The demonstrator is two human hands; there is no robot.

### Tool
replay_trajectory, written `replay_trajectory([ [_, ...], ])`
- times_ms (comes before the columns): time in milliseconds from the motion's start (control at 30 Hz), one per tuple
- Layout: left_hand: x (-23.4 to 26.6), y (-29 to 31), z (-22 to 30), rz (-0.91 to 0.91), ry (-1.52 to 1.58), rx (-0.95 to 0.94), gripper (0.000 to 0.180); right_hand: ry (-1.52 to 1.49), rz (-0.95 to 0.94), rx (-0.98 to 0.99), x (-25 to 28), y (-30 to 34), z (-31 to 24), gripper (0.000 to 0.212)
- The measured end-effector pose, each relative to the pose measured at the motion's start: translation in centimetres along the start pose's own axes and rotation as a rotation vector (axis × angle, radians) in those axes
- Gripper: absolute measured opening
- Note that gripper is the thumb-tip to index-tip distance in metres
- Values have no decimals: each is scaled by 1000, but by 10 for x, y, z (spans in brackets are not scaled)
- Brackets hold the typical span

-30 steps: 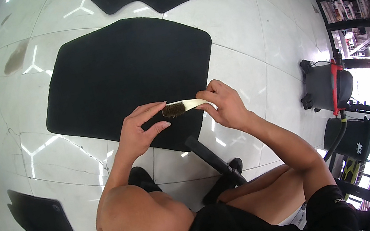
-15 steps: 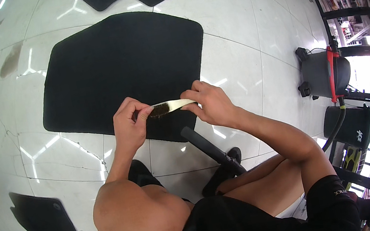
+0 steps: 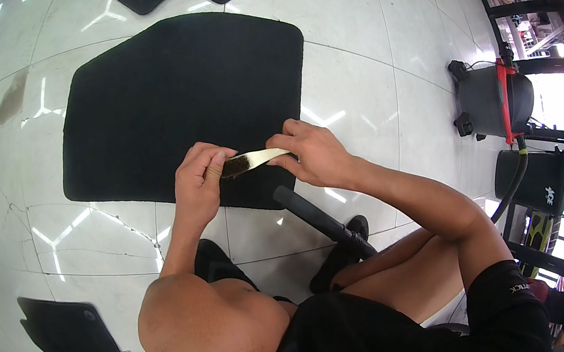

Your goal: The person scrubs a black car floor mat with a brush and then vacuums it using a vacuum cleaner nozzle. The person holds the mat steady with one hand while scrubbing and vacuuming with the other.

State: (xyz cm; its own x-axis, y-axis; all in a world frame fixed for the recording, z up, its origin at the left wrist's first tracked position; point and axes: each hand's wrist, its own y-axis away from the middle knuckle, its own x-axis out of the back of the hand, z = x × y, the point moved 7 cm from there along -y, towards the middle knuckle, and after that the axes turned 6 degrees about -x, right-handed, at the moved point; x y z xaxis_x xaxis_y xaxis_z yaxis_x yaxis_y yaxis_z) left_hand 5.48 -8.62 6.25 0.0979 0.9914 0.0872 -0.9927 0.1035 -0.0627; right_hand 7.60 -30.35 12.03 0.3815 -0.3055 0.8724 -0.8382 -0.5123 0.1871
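Cream-handled bristle brush (image 3: 260, 157) runs left to right over the black floor mat (image 3: 182, 103), fingers of the left hand (image 3: 196, 183) pinching its bristled end, those of the right hand (image 3: 317, 153) clamped on its handle.

A: Bright scene! The glossy floor (image 3: 369, 70) flashes lamp reflections (image 3: 43, 101) back at nine and ten o'clock.
B: And the window (image 3: 554, 99) near three burns white!
A: Toward eleven, the black mat (image 3: 183, 107) sinks into near-featureless dark, while the brush (image 3: 260, 158) mid-dial reads fairly crisp.
B: Straight edges bow near the rim, corners drop to black, four o'clock murky and soft.
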Motion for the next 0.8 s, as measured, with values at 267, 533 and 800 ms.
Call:
replay_trajectory([
  [267,-2,2,0,-88,-78,-11,20,-31,-21,-16,-7,0,4,23],
  [533,1,16,-55,-42,610,462,57,-119,-30,-20,-17,0,15,24],
  [800,-33,24,-65,-184,917,505,52,-140,-23,-75,-17,-8,22,42],
])
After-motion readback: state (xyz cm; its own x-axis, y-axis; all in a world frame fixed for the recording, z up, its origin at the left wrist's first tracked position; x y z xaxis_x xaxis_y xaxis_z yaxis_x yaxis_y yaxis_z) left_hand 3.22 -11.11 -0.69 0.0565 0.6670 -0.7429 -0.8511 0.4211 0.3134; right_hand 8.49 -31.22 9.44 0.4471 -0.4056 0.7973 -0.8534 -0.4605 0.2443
